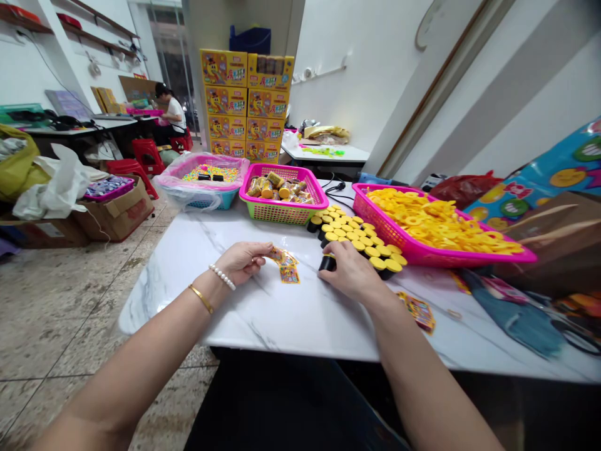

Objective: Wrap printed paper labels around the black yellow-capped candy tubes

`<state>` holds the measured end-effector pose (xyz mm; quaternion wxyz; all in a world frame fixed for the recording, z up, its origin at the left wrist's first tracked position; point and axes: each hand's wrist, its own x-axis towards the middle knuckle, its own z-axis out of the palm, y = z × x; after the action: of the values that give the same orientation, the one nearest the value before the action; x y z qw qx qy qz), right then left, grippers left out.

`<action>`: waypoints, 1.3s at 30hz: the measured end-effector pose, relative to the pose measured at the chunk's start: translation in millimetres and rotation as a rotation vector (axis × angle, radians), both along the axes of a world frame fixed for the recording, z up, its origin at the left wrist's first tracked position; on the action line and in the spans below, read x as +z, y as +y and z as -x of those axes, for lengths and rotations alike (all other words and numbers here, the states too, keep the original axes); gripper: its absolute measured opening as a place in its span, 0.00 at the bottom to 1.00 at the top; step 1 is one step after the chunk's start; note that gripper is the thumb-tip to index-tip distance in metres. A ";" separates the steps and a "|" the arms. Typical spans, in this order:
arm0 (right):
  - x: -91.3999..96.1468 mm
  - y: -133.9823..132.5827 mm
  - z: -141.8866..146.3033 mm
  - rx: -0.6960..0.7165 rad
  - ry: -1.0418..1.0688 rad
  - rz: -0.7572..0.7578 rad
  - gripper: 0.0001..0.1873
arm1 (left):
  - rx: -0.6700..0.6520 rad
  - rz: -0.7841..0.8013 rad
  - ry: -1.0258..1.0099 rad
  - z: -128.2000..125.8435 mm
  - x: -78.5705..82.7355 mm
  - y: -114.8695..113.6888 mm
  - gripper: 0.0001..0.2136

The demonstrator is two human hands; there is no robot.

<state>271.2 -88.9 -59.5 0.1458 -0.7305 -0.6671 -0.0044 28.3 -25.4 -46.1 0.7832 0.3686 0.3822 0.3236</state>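
Note:
My left hand point(246, 262) is closed, with thumb and fingers pinching the edge of a small orange printed label point(282, 255). Another printed label point(290, 274) lies flat on the white table just below it. My right hand point(350, 269) is wrapped around a small black cup with a yellow lid point(327, 263), which stands at the near-left corner of a group. Several more black cups with yellow lids point(359, 235) stand close together beyond and to the right of that hand. By my right forearm lies a stack of similar labels point(420, 311).
Behind the cups, a pink-and-green basket point(282, 214) holds wrapped cups. A pink basket point(404, 241) of yellow plastic pieces stands right, a plastic-lined tub point(195, 199) of coloured beads left. Yellow cartons point(226, 102) are stacked beyond the table. Another person point(173, 113) sits far left.

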 end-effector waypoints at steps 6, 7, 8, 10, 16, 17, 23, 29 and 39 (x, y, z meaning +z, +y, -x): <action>6.7 0.3 3.3 -0.080 0.028 0.030 0.34 | 0.015 -0.001 -0.019 0.8 -1.8 1.4 0.07; 7.7 1.1 3.9 -0.100 0.030 0.047 0.31 | 0.016 -0.002 -0.022 0.9 -2.0 1.6 0.07; 8.6 1.8 4.6 -0.106 0.032 0.067 0.28 | 0.016 -0.005 -0.025 1.1 -2.2 1.8 0.07; 10.5 2.9 5.9 -0.085 0.050 0.096 0.22 | 0.013 -0.009 -0.028 1.3 -2.0 1.9 0.07; 14.2 1.5 5.1 -0.043 0.541 0.175 0.15 | 0.017 0.023 -0.054 0.9 1.2 1.3 0.05; 14.9 0.4 5.1 -0.020 0.676 0.206 0.19 | 0.017 0.033 -0.055 0.7 1.8 1.1 0.04; 22.3 -8.4 24.8 0.299 1.339 0.245 0.24 | 0.022 0.070 -0.053 -2.3 3.3 0.0 0.05; 15.0 -3.6 47.8 0.349 1.410 0.021 0.21 | -0.010 0.098 -0.093 -4.8 2.0 0.1 0.05; 8.1 -2.1 62.2 0.194 1.263 -0.153 0.16 | -0.009 0.098 -0.155 -5.7 1.4 0.1 0.08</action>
<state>209.0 -91.0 -51.4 0.5618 -0.5163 -0.5136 0.3923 34.0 -25.3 -44.7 0.8290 0.3051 0.3341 0.3287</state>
